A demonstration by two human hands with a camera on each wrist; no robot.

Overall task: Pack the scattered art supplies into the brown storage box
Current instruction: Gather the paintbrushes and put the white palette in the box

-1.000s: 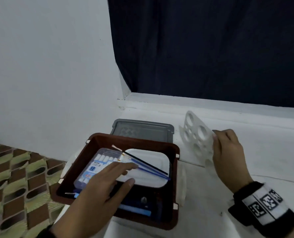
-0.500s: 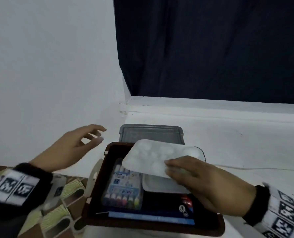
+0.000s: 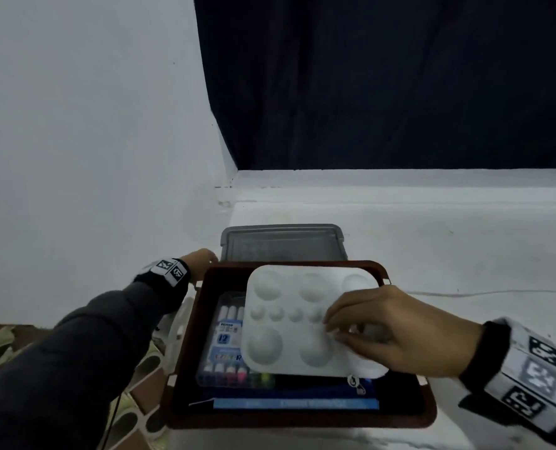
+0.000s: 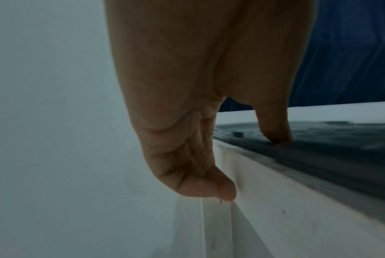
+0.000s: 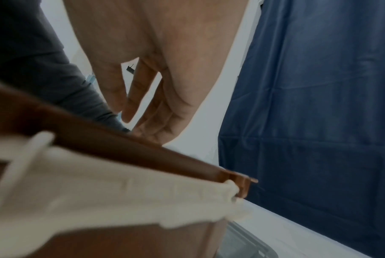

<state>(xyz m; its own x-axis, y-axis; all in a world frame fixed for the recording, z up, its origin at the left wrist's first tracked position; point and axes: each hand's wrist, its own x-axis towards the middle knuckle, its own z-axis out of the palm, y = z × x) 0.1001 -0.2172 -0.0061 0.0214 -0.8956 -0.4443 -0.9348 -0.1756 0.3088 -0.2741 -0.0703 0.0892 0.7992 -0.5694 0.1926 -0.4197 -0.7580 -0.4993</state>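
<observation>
Laying the light, stiff palette [image 3: 297, 323] into the box [image 3: 400, 414], right hand [image 3: 400, 332] fingers pinch its near edge; left hand [image 3: 202, 258] relaxed.

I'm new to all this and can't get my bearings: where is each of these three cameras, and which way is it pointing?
Head: worn on the head, looking down at the brown storage box and white paint palette; shows both forearms, the left hand and right hand.
Left wrist: looks along the left hand toward the grey lid, the thumb resting on it.
Right wrist: looks along the right hand's fingers over the box rim.
Shared: the grey lid shows in all three views; the box rim shows in the head and right wrist views.
</observation>
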